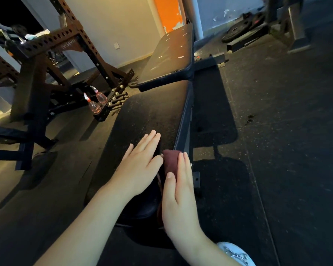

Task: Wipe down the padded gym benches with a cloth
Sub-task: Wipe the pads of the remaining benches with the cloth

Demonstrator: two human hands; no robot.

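A black padded gym bench runs away from me; its flat seat pad point(154, 112) is dusty and its back pad point(171, 54) is tilted up beyond it. A dark maroon cloth point(171, 162) lies folded along the near right edge of the seat pad. My right hand point(179, 191) presses flat on the cloth, fingers straight and together. My left hand point(140, 164) rests flat on the pad just left of the cloth, fingers extended, its thumb touching the cloth's edge.
Two clear spray bottles point(96, 100) with pink liquid stand on the floor left of the bench, beside a brown perforated power rack point(52, 54). Weight plates point(242, 29) lie at the back right. Black rubber flooring point(277, 131) surrounds the bench. My white shoe point(235, 252) shows at the bottom.
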